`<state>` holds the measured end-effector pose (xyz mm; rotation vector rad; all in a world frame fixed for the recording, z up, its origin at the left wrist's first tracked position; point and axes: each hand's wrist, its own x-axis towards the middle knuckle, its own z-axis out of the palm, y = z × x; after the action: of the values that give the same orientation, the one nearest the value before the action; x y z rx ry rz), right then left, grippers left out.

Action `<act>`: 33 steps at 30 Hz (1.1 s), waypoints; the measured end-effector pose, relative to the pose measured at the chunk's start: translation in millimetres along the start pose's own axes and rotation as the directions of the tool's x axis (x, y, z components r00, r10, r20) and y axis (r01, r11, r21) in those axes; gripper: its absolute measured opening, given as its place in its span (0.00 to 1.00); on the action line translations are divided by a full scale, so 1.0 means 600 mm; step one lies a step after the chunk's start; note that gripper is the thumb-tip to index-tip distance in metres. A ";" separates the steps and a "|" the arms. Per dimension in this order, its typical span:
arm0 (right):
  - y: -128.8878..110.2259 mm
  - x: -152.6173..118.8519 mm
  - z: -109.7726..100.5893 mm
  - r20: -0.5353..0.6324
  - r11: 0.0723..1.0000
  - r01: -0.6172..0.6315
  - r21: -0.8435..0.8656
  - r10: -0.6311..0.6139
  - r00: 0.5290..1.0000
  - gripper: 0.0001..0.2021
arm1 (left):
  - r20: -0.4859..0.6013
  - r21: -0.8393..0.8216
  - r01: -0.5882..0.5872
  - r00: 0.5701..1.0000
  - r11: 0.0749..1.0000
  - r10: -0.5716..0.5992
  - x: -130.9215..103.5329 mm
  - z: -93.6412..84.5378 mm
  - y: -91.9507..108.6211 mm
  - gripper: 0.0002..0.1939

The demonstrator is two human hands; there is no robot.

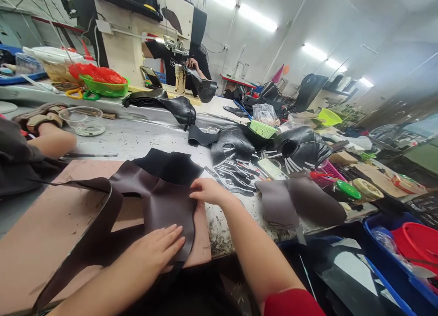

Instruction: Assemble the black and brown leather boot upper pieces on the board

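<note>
A dark brown leather piece (169,204) lies on a pinkish board in front of me, with a curved strip of it looping to the left. My left hand (160,245) rests flat on its near part, fingers stretched out. At the right edge, my right hand (208,191) pinches the leather between thumb and fingers. Black material (171,165) shows along the far side of the brown piece. To the right of my right arm lie more brown leather pieces (277,202), and beyond my hand are several black strips with white marks (236,177).
The pinkish board (23,261) covers the near table. Black leather parts (232,145) lie farther back. Another person's arm (56,138) is at the left; a co-worker (174,65) sits at a sewing machine (179,76). Blue bins (372,222) stand at the lower right.
</note>
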<state>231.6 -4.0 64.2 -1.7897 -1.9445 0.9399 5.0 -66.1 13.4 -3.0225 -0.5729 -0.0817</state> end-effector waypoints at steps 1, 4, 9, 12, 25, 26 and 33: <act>0.002 0.008 -0.001 0.010 1.000 -0.008 -0.002 0.008 1.000 0.05 | 0.044 -0.025 0.033 0.999 0.999 -0.032 0.009 -0.006 0.001 0.24; 0.008 0.022 0.002 0.025 0.999 -0.034 0.006 0.034 0.999 0.06 | 0.103 -0.052 0.131 0.987 0.990 -0.125 0.035 -0.017 0.003 0.25; 0.018 0.026 0.011 0.008 0.998 -0.063 0.023 0.063 0.998 0.06 | -0.178 0.071 0.115 0.979 0.991 -0.100 0.051 0.007 -0.009 0.27; 0.021 0.026 0.015 -0.013 0.998 -0.068 0.012 0.069 0.998 0.06 | -0.212 0.125 0.147 0.970 0.981 -0.118 0.048 0.026 -0.019 0.25; 0.005 -0.001 0.033 -0.271 0.969 -0.044 -0.245 -0.025 0.962 0.09 | -0.189 0.163 0.307 0.942 0.937 -0.276 0.083 -0.014 -0.013 0.16; 0.005 -0.010 0.047 -0.312 0.963 -0.002 -0.269 -0.086 0.946 0.08 | -0.205 0.161 0.307 0.940 0.938 -0.272 0.086 -0.012 -0.018 0.15; 0.024 -0.057 0.141 -0.267 0.848 0.413 -0.332 -0.504 0.821 0.25 | -0.227 0.042 0.435 0.881 0.899 -0.416 0.077 0.029 -0.028 0.25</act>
<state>193.3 -57.8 -0.3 -1.3659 -2.1836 0.1947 42.4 -32.6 -0.4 -2.6933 -1.1705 -0.3834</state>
